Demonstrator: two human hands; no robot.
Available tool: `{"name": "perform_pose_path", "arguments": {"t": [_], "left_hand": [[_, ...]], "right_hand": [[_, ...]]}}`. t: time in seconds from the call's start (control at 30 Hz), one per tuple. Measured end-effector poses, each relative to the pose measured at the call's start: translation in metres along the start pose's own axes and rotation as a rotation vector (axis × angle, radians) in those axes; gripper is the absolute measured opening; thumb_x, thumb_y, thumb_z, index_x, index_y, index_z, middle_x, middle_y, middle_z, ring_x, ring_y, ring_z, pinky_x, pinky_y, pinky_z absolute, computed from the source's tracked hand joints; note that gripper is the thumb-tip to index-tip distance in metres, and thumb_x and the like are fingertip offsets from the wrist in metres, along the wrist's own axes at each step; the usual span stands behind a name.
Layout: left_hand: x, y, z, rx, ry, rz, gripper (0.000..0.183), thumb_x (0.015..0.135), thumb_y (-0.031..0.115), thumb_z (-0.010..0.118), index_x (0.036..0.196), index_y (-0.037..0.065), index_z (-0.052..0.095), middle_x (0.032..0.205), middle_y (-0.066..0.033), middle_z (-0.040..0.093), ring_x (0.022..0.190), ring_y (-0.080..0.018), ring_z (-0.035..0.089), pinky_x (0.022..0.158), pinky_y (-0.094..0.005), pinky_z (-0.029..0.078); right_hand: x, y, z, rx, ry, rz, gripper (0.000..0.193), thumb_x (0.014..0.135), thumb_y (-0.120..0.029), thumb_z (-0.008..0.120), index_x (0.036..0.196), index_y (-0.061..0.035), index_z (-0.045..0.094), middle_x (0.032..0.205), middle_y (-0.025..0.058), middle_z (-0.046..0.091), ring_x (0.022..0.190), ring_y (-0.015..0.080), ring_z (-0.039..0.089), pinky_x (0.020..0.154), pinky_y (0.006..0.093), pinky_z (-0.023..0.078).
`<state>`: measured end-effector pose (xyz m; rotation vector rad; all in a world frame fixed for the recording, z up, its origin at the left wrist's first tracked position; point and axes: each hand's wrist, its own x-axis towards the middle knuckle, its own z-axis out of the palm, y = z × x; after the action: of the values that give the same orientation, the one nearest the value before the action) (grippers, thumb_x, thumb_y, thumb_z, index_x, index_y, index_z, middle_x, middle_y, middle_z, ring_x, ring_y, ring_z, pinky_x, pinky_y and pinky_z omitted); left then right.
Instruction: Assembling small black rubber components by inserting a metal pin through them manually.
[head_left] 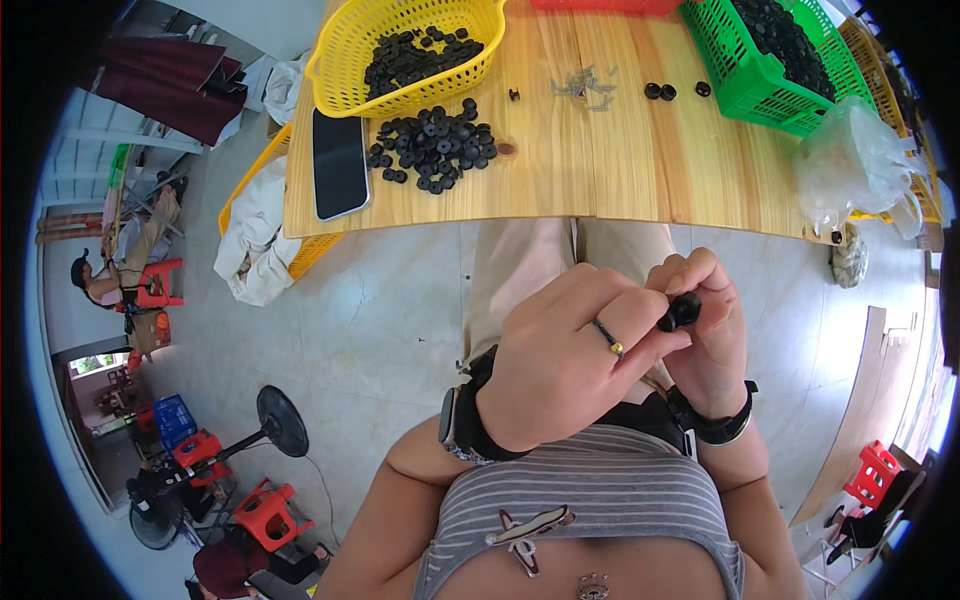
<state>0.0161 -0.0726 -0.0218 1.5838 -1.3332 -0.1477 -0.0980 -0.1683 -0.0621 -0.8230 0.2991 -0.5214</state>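
Observation:
My left hand point(560, 350), with a ring and a wristwatch, is closed, its thumb and forefinger pinching one side of a small black round plastic part point(684, 311). My right hand point(712, 335), with a black band at its wrist, grips the same part from the other side. It looks like two pieces set together, but the fingers hide much of it. Both hands are over my lap, just off the front edge of the wooden table point(560, 190). On the table lie a heap of black discs with center holes point(440, 145) and a small pile of metal pins point(588, 86).
A yellow basket point(330, 60) of black parts stands behind a phone point(340, 165). At the right are a green basket point(765, 100) full of black parts and a plastic bag point(855, 160). A few loose round pieces point(660, 91) lie nearby. A fan point(282, 420) stands at the left.

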Motion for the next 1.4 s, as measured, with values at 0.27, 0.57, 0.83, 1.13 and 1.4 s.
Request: {"name": "perform_pose_path", "arguments": {"t": [0.27, 0.57, 0.83, 1.13, 1.4], "left_hand": [[-0.006, 0.004, -0.003, 0.006, -0.019, -0.018, 0.031, 0.058, 0.011, 0.075, 0.082, 0.008, 0.054, 0.069, -0.0038, 0.052, 0.06, -0.0216, 0.053, 0.052, -0.0314, 0.043], [-0.004, 0.005, -0.006, 0.092, -0.101, -0.083, 0.028, 0.058, 0.013, 0.079, 0.079, 0.007, 0.061, 0.066, -0.0052, 0.057, 0.055, -0.0164, 0.055, 0.049, -0.0251, 0.043], [0.005, 0.002, -0.011, -0.138, -0.211, -0.374, 0.03, 0.059, 0.017, 0.081, 0.074, 0.005, 0.059, 0.06, -0.0003, 0.054, 0.053, -0.0072, 0.048, 0.049, -0.0203, 0.039], [0.004, 0.003, -0.017, -0.09, -0.227, -0.369, 0.029, 0.058, 0.014, 0.081, 0.072, 0.005, 0.058, 0.063, -0.0013, 0.056, 0.055, -0.0081, 0.051, 0.05, -0.0205, 0.041], [0.004, 0.003, -0.02, -0.094, -0.21, -0.353, 0.027, 0.059, 0.01, 0.079, 0.073, 0.004, 0.058, 0.065, -0.0022, 0.057, 0.055, -0.0092, 0.053, 0.051, -0.0211, 0.042]], "right_hand": [[-0.006, 0.003, 0.002, -0.059, 0.022, -0.03, 0.046, 0.073, -0.042, 0.069, 0.09, -0.0022, 0.051, 0.084, 0.0047, 0.054, 0.076, 0.012, 0.054, 0.069, 0.0246, 0.044], [-0.008, 0.0, 0.004, -0.002, -0.023, -0.007, 0.027, 0.082, -0.022, 0.063, 0.092, -0.0009, 0.051, 0.088, 0.0046, 0.053, 0.081, 0.0108, 0.052, 0.073, 0.0245, 0.042], [-0.009, 0.006, -0.001, 0.001, -0.046, -0.026, 0.026, 0.083, -0.017, 0.061, 0.098, 0.0003, 0.049, 0.092, 0.006, 0.054, 0.084, 0.0115, 0.053, 0.075, 0.0242, 0.043], [-0.007, 0.005, 0.002, -0.154, -0.068, -0.146, 0.023, 0.08, -0.011, 0.063, 0.097, 0.0022, 0.054, 0.091, 0.0099, 0.056, 0.084, 0.015, 0.055, 0.076, 0.0279, 0.044], [-0.004, -0.002, 0.004, -0.17, -0.073, -0.095, 0.024, 0.076, -0.005, 0.065, 0.096, 0.0039, 0.056, 0.091, 0.0118, 0.057, 0.085, 0.0173, 0.056, 0.08, 0.0312, 0.044]]}}
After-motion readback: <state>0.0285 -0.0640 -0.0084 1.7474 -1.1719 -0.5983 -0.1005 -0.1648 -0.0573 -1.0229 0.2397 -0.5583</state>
